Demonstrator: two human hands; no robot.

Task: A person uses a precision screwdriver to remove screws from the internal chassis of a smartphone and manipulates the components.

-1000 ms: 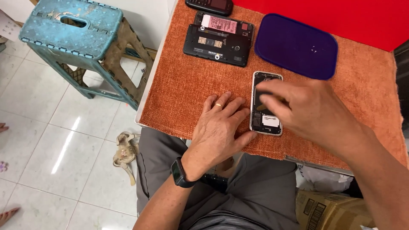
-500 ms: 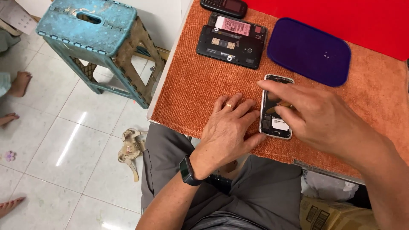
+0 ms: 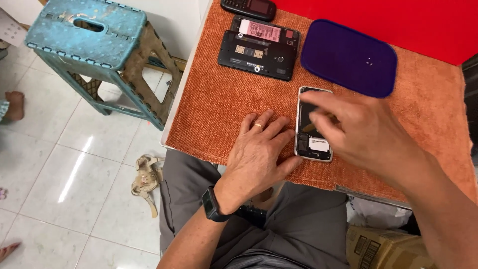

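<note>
An orange cloth [image 3: 224, 99] covers the table across the upper and middle right of the frame, with a red sheet [image 3: 398, 25] along its top right edge. On the cloth, just right of centre, an opened phone [image 3: 311, 144] lies flat with its back off, long side running up and down the frame. The right hand [image 3: 363, 132] comes in from the lower right and hangs over the phone's upper half, hiding most of it; its fingers [image 3: 323, 102] are bent and drawn close together above the open back, but whether they pinch anything there cannot be told. The left hand [image 3: 261, 149] lies palm down on the cloth just left of the phone, fingers spread a little and flat, the outer ones touching or nearly touching the phone's left edge; it grips nothing. That hand wears a ring, and a dark watch [image 3: 213, 205] sits on the wrist. Above the phone, in the upper right, lies a rounded purple cover [image 3: 348, 57], near the phone's top end but apart from it. Left of the cover, at top centre, lies a second opened phone [image 3: 259, 50], black, and above it a small dark phone [image 3: 249, 7] at the frame's top edge. In the upper left a blue stool [image 3: 89, 35] stands on the white tiled floor. A sandal [image 3: 144, 179] lies on the tiles, lower left of centre.
</note>
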